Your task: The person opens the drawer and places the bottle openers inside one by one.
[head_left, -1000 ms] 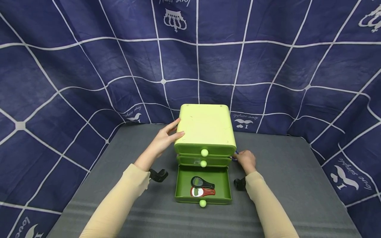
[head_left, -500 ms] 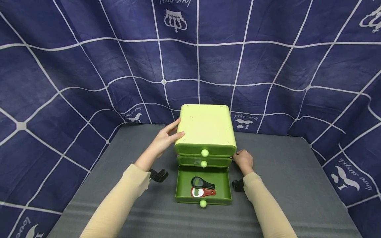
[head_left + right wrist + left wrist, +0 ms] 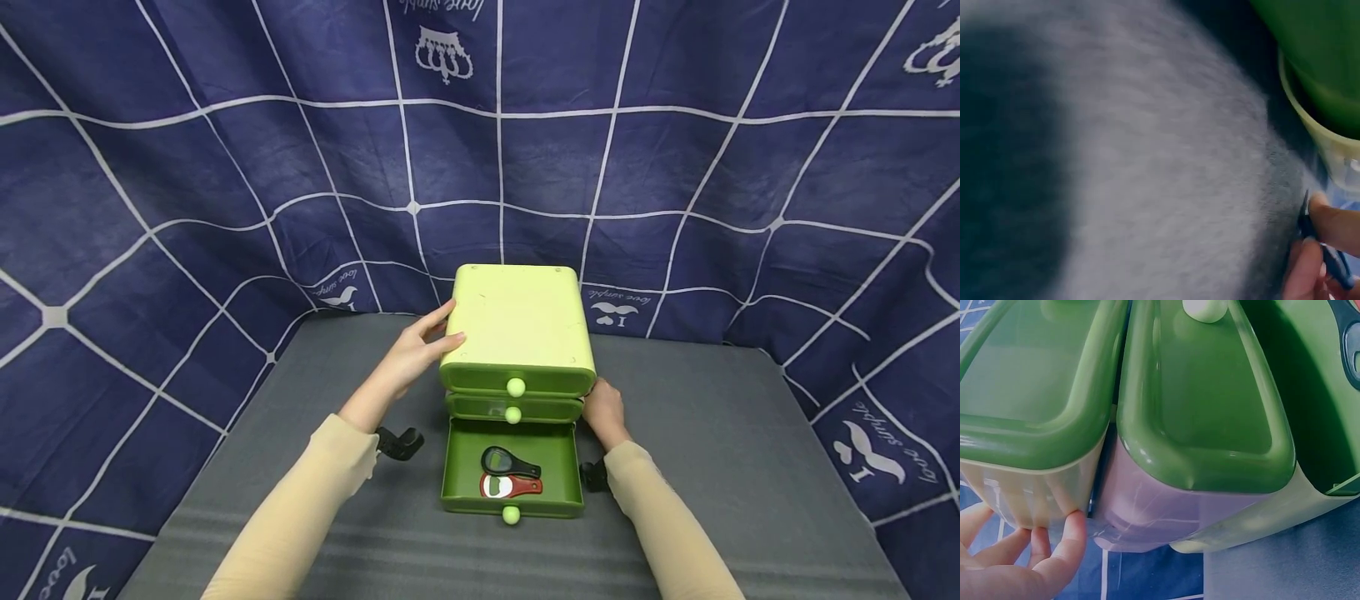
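A small drawer cabinet [image 3: 517, 317] with a pale yellow top and green drawer fronts stands in the middle. Its bottom drawer [image 3: 459, 454] is pulled out. In it lie a black bottle opener [image 3: 510, 462] and a red bottle opener [image 3: 512, 486]. My left hand [image 3: 408, 354] rests its fingertips against the cabinet's left side; the left wrist view shows the fingers [image 3: 1072, 540] touching the wall. Beside the cabinet's right side, my right hand [image 3: 604, 412] pinches a slim dark-blue pointed tool [image 3: 1335, 265]. Its exact kind is unclear, and the cabinet partly hides the hand.
Grey cloth [image 3: 720, 467] covers the table. A blue curtain with white lines [image 3: 540, 158] hangs behind and at the sides. The middle drawer [image 3: 480, 408] and top drawer [image 3: 476, 380] have round pale knobs.
My right hand has moved slightly left, closer in behind the cabinet's right side; the blue tool it holds is now hidden in the head view. The left hand has stayed put.
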### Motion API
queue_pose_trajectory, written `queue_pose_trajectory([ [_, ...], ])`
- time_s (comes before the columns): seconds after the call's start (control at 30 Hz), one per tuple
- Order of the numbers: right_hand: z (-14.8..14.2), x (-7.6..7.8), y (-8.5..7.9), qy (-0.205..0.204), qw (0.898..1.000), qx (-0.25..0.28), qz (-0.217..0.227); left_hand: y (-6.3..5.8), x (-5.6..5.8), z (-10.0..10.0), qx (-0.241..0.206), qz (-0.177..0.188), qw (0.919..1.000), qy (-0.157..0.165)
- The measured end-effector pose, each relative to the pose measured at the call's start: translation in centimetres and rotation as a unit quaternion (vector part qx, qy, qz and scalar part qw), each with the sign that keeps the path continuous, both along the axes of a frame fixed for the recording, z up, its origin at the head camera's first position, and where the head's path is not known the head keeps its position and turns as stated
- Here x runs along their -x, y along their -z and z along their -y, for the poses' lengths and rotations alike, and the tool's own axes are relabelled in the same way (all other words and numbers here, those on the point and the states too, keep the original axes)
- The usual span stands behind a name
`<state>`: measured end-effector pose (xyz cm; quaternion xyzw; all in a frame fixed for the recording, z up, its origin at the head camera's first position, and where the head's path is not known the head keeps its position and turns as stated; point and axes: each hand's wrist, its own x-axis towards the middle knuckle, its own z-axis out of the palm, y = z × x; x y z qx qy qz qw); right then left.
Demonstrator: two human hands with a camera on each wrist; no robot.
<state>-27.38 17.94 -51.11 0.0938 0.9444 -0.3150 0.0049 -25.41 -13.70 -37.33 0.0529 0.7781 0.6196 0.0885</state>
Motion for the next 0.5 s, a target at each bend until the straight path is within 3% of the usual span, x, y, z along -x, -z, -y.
queue_pose_trajectory([
  [0.17, -1.7, -1.1, 0.3, 0.001, 0.997, 0.080, 0.023, 0.1, 0.0, -0.1, -0.005, 0.003, 1.0000, 0.000],
  [0.3, -3.6, -2.5, -0.5, -0.008, 0.990, 0.126, 0.055, 0.2, 0.0, -0.1, -0.003, 0.005, 1.0000, 0.001],
  [0.5, -5.6, -5.2, -2.3, -0.069, 0.974, 0.194, 0.090, 0.1, 0.1, 0.0, -0.003, -0.002, 1.0000, 0.001],
])
